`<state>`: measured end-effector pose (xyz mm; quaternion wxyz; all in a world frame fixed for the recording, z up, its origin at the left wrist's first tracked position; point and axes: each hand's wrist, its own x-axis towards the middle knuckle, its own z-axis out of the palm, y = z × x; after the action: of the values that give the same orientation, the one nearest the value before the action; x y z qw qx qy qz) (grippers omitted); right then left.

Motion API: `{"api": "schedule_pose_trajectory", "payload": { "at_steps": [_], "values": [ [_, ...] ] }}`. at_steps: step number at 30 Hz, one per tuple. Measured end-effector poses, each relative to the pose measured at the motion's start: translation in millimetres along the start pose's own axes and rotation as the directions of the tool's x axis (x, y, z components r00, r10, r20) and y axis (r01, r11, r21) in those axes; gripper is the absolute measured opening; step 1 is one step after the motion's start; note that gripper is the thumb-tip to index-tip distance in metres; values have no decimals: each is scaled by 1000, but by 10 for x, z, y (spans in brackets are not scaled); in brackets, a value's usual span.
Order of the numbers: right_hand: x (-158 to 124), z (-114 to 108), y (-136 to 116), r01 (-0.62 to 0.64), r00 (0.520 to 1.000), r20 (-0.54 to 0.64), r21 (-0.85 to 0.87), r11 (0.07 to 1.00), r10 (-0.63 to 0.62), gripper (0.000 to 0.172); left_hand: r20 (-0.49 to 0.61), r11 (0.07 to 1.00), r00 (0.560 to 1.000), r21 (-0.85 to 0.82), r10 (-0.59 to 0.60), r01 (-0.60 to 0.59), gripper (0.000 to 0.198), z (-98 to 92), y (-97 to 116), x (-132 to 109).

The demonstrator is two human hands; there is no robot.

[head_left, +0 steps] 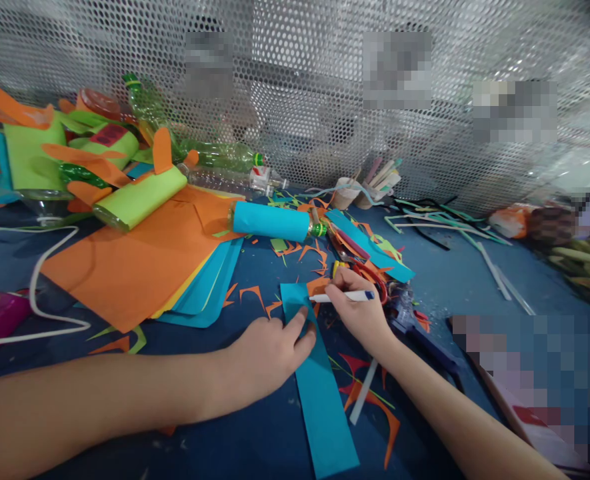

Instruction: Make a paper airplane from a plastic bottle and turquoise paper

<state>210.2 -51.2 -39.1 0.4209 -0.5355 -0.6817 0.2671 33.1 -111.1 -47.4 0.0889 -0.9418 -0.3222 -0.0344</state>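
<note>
A long teal paper strip (319,393) lies on the dark blue table, running toward me. My left hand (269,350) presses flat on the strip's upper left part, fingers together on the paper. My right hand (359,310) is closed round a white pen (345,297) with a blue cap end; the pen lies crosswise and its tip touches the strip near its top edge. Orange paper scraps (257,293) lie around both hands.
A stack of orange and teal sheets (135,267) lies at left, with a teal-wrapped bottle (272,221) and green-wrapped bottles (139,197) behind. Scissors and scraps (369,273) sit behind my right hand. Cups of sticks (369,187) stand by the perforated metal wall (325,100). A white cable (35,280) loops at left.
</note>
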Motion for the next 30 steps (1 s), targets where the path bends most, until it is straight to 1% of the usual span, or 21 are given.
{"api": "schedule_pose_trajectory", "payload": {
  "at_steps": [7,13,16,19,23,26,30],
  "values": [
    [3,-18,17,-12,1000,9,53,999,11,28,9,1000,1000,17,4,-4,44,1,-1,2],
    [0,-21,17,-57,998,-18,142,988,61,26,8,1000,1000,10,-8,8,44,7,1,-8],
    [-17,2,3,-63,998,44,213,975,55,23,-5,1000,1000,2,-23,23,42,15,3,-7],
    [-49,40,10,-71,988,150,279,958,29,20,-20,1000,1000,20,-13,13,41,25,13,-7],
    [-86,78,22,-85,964,265,282,956,8,22,-38,997,999,75,-3,5,44,31,39,-19],
    [-90,91,20,-72,954,298,246,967,-4,21,-60,996,998,84,-9,14,44,32,55,-27],
    [-80,101,26,-82,957,290,230,970,12,21,-82,997,997,80,-1,8,42,39,57,-30]
  ]
}}
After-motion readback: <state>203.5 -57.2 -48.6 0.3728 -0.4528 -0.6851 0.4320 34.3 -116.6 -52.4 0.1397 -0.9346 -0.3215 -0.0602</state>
